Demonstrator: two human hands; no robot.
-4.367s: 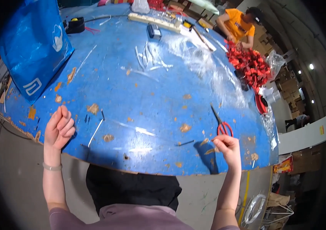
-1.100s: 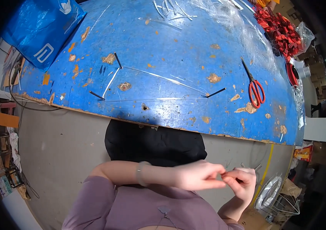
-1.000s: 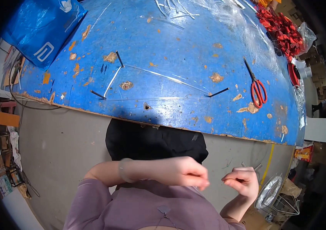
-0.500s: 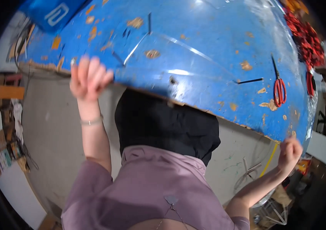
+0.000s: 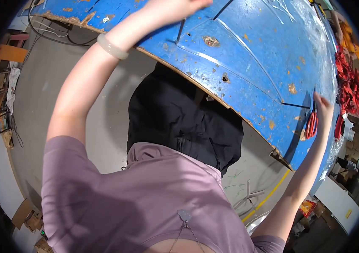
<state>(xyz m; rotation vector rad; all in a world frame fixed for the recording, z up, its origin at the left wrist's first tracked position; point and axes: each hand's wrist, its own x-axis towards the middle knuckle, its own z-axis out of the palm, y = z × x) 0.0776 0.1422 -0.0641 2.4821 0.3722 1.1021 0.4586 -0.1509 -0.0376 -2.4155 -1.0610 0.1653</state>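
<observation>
The person stands at the edge of a large blue worktable (image 5: 247, 55), its painted top chipped and spotted with brown patches, and both arms are stretched out over it. The left hand (image 5: 175, 6) is raised at the top of the view, with a pale bangle (image 5: 111, 46) round the wrist; the fingers run out of the picture, so I cannot tell whether that hand is open or closed or whether it has hold of anything. The right hand (image 5: 323, 110) reaches to the far right part of the tabletop, its fingers extended and lying close together, right beside a pair of red-handled scissors (image 5: 312, 123) that rests flat on the blue surface. The hand looks to be touching or just short of the handles, but I cannot tell whether it has closed on them. A thin dark rod (image 5: 295, 105) lies on the table just left of that hand, with long clear strips running across the paint toward it. Along the table's right side there is a heap of red pieces (image 5: 348, 84) under crinkled clear plastic sheeting (image 5: 310, 21). Another person's orange sleeve (image 5: 350, 40) shows beyond the heap. The person wears a mauve shirt (image 5: 145, 198) and black trousers (image 5: 183, 122), and below the table the grey floor (image 5: 36, 88) carries a yellow line (image 5: 268, 196).
</observation>
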